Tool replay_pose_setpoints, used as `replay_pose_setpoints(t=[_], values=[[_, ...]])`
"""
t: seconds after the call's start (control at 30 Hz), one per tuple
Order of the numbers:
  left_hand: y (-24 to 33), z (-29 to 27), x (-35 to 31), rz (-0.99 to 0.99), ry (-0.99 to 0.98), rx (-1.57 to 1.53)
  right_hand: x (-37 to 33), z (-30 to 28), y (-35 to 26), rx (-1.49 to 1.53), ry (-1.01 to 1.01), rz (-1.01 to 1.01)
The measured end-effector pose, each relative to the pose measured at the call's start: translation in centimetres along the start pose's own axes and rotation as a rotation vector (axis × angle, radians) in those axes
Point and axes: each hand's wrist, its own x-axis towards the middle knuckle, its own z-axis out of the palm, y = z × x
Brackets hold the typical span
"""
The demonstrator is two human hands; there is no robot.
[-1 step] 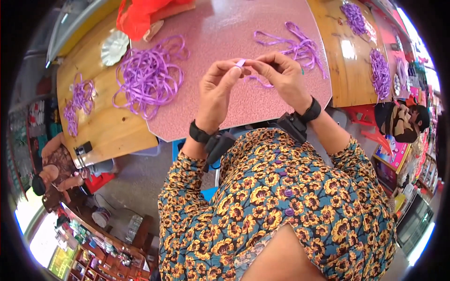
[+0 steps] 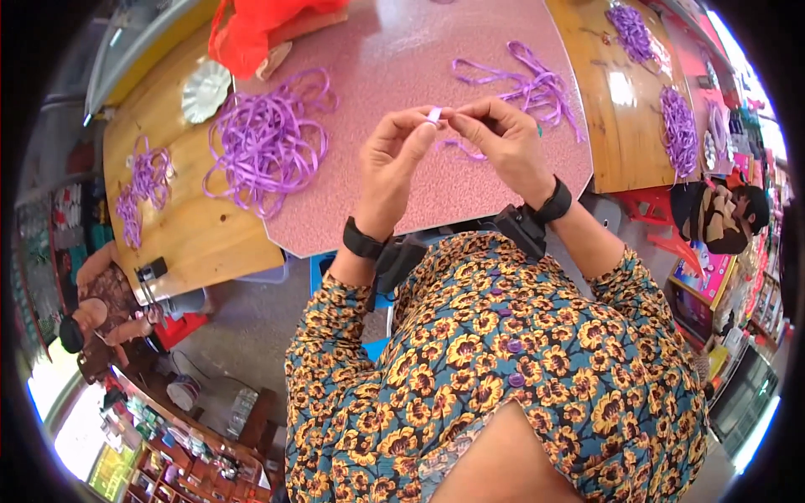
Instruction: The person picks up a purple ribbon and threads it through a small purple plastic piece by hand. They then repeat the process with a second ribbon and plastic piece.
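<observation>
Pink tabletop [image 2: 402, 59] spans upper centre: speckled, grainy surface, clipped corners. Wooden table [image 2: 201, 239] at left: yellow-brown boards, dark knots. Ribbon heap [image 2: 268, 142], upper left of centre: purple, flat, glossy, tangled in many loops across the pink edge. Red cloth [image 2: 260, 33] at top left, soft and crumpled. Looser ribbon tangle [image 2: 545, 84], upper right, long open loops. Right hand [image 2: 507, 151], upper centre-right: thumb and forefinger drawn narrow beside the ribbon; cannot tell whether they grip it. Left hand [image 2: 394, 172], upper centre: thumb and forefinger pinching a ribbon piece [image 2: 434, 115], pale purple, smooth, curved over the fingertip. Fluted dish [image 2: 204, 90], upper left: silvery, ruffled rim.
</observation>
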Motion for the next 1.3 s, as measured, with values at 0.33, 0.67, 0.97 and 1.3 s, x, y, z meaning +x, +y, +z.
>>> replay_pose_setpoints(t=[0.33, 0.67, 0.97, 1.3], values=[[-0.4, 5.0, 4.2, 0.742, -0.445, 1.457, 0.0, -6.2, -1.7, 0.227, -0.053, 0.332], [-1.9, 9.8, 6.3, 0.58, -0.818, 1.637, -0.6, -12.1, -0.5, 0.012, -0.084, 0.254], [-7.6, 11.7, 5.4, 0.748, -0.173, 1.246, -1.7, -12.0, 0.1, 0.507, 0.166, 0.231], [-6.7, 11.2, 5.3, -0.071, -0.153, 0.418, -1.4, -12.0, -1.3, 0.553, 0.009, 0.164]])
